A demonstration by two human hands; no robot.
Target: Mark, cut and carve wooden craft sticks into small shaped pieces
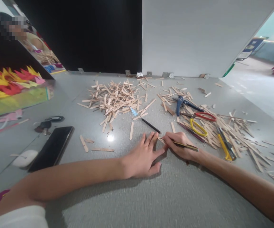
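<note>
Fingers of left hand (143,157) spread flat, pinning stick (162,139) to table (175,196); right hand (179,146) gripping pencil (185,146), tip at stick; best pressed firm, marked lightly; beyond, pen (150,125), scissors (204,116), stick pile (114,96).

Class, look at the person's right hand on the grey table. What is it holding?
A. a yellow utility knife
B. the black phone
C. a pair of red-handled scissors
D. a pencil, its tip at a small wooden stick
D: the right hand grips a pencil with its tip at a small wooden stick, which the left hand presses flat; the scissors, phone and yellow knife lie untouched on the table.
</note>
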